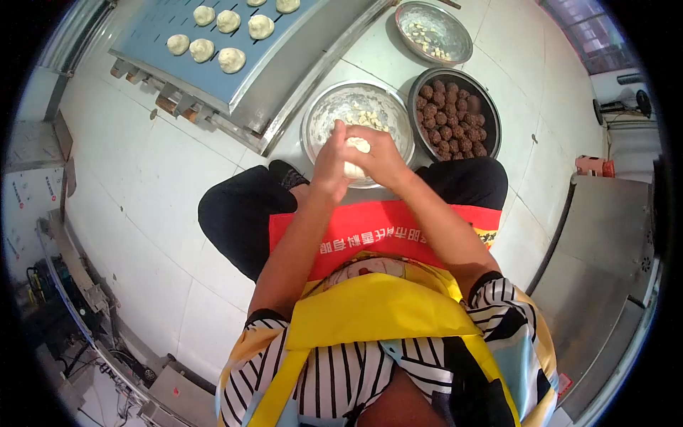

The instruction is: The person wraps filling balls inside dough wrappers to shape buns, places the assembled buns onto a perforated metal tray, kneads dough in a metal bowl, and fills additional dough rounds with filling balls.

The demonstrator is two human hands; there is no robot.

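Note:
Between my two hands is a pale ball of dough (358, 145), partly covered by my fingers. My left hand (330, 162) presses on its left side, thumb pointing up. Curled over the dough from the right is my right hand (382, 154). Just beneath them stands a metal bowl (313, 114) with a floury inside and small pale dough bits (370, 117). To its right, a dark-rimmed bowl (494, 107) holds several round brown filling balls (452, 117).
Several shaped dough pieces (231, 60) sit on a blue slotted tray (149, 50) at the upper left. A second metal bowl (461, 35) with dough bits is on the tiled floor (163, 206). A steel cabinet (587, 235) stands at the right.

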